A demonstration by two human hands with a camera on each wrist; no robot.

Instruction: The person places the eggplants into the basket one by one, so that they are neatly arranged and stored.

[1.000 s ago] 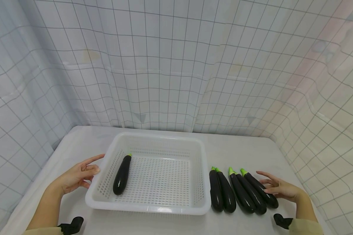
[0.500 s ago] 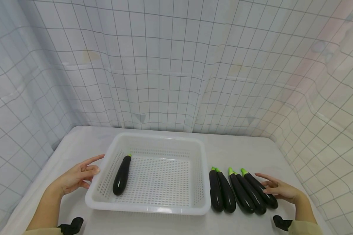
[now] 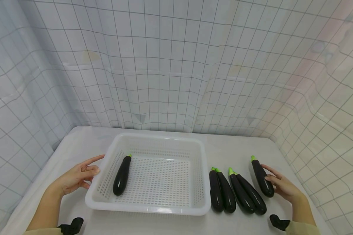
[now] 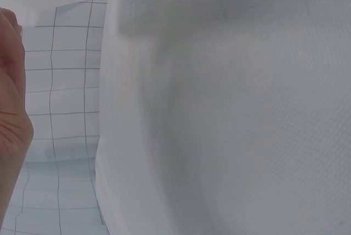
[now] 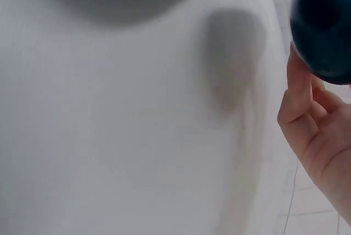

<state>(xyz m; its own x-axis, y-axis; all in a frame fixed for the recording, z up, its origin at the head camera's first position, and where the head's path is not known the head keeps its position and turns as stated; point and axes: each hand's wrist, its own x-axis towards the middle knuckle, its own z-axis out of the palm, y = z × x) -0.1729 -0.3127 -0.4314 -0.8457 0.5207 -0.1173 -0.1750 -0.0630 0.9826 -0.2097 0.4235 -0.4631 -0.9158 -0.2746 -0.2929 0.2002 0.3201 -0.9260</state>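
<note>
In the head view my right hand [image 3: 285,187] holds a dark, glossy eggplant [image 3: 262,178] by its side, raised off the table with its green stem end pointing away. The right wrist view shows the eggplant's rounded end [image 5: 326,32] against the fingers [image 5: 299,79]. My left hand [image 3: 75,176] rests against the left side of a white plastic basket [image 3: 147,210], index finger extended along the rim and thumb at the edge. One eggplant [image 3: 122,174] lies inside the basket on its left. Most of the left hand [image 4: 11,92] is cut off in the left wrist view.
Right of the basket, a pair of eggplants [image 3: 222,191] lies side by side on the white-covered table [image 3: 235,148]. Another pair of eggplants [image 3: 247,194] lies slightly apart from them, nearer the right hand. Checked curtains [image 3: 170,81] enclose the table at the back and sides.
My right hand has taken hold of the rightmost eggplant, lifted it from the table and shifted it away from its neighbours. The left hand and the basket have stayed still.
</note>
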